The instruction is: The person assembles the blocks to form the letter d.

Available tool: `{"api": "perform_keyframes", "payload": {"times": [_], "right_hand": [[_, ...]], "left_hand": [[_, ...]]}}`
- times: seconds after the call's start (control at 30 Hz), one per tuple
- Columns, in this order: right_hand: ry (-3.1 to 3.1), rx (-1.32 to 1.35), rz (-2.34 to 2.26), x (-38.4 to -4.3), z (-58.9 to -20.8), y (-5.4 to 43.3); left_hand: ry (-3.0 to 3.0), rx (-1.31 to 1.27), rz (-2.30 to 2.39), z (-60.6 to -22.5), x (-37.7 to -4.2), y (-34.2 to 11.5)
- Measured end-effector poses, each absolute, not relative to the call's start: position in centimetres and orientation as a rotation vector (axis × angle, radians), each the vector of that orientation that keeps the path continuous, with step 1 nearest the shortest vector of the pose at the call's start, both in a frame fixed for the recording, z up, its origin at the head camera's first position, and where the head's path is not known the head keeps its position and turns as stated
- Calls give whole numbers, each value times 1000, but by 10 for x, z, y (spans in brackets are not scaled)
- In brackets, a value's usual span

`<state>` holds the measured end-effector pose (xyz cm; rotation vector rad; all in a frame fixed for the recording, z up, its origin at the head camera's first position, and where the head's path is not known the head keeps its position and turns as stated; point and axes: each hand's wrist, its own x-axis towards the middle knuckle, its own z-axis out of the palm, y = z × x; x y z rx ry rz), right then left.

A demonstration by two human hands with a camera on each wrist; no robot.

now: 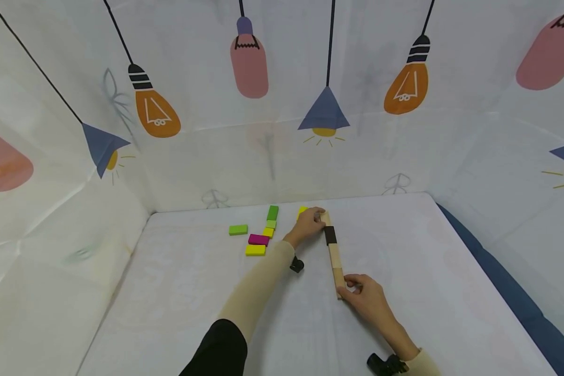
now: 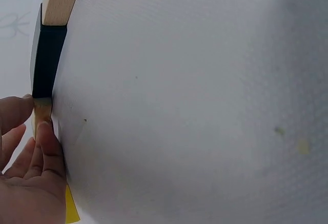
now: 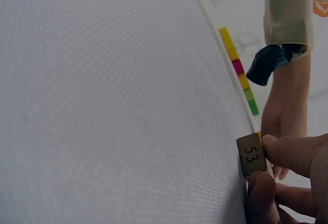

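Note:
A straight row of blocks lies on the white table, plain wood except for one dark block [image 1: 330, 235]. My left hand [image 1: 307, 225] pinches the far wooden block [image 2: 43, 108] between thumb and fingers, just beyond the dark one. At the near end, my right hand [image 1: 367, 298] grips the last wooden block [image 1: 339, 282] by its sides. Its end face, printed "53" [image 3: 251, 155], shows between thumb and fingers in the right wrist view. Partly hidden behind my left hand is a yellow block [image 1: 302, 210].
Left of my left hand stand a green block [image 1: 272, 212], a light green block [image 1: 271, 224], yellow blocks [image 1: 255, 250] and a magenta block [image 1: 258, 239] in a bent line. Another green block [image 1: 238, 230] lies apart. A printed cloth wall [image 1: 272, 162] rises behind the table's back edge.

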<state>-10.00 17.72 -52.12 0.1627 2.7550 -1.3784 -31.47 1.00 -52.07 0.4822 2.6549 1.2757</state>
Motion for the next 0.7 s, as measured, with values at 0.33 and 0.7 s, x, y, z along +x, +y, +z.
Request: {"api": "perform_keyframes", "payload": {"times": [0.33,0.7], "right_hand": [[2753,171,-1367,-100,-522,177],[2755,168,-1375,-101,-522,177]], "left_hand": [[2662,444,1277,-522,-314,12],[2669,470,1260,-521,-314,15]]}}
